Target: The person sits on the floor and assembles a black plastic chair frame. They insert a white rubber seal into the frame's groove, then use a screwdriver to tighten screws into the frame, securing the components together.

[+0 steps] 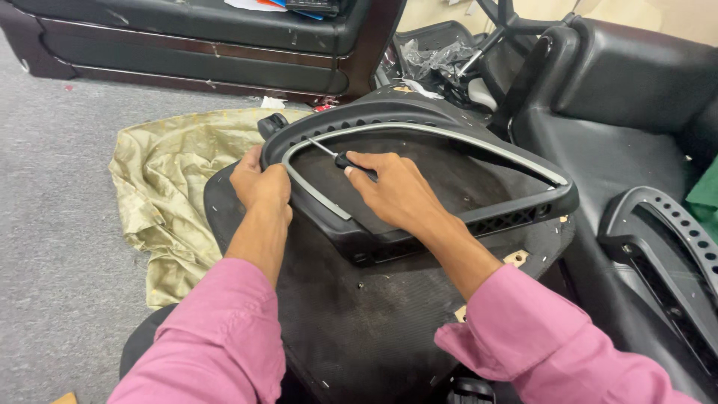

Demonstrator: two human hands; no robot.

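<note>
- Screwdriver (345, 158) work is proceeding on a black plastic armrest frame (419, 187), which is lying on the dark fabric underside of an upturned chair seat (351, 314), near its far edge.
- Right hand (396, 191) is closing fully around the screwdriver's black handle; the thin shaft is pointing toward the frame's inner left curve, just beside the grey trim strip (314, 187).
- Left hand (262, 183) is curling over the frame's left outer edge, fingers wrapped shut on the rim, thumb side up.
- Tip contact with any screw head is not discernible; the tip is too small to tell.
- Recommended practice, as a judgement: the shaft should be running square to the fastener, with pressure going along the shaft rather than sideways, so the tip is not skating across the plastic.
- Bracing grip on the rim should be holding the frame flat against the seat while the tool is turning.
- Olive cloth (172, 179) is lying crumpled on the grey carpet (52, 247), partly under the seat's left side.
- Second black armrest (666, 239) is resting at the right, well apart from both hands.
- Pink sleeves (217, 344) are covering both forearms.
</note>
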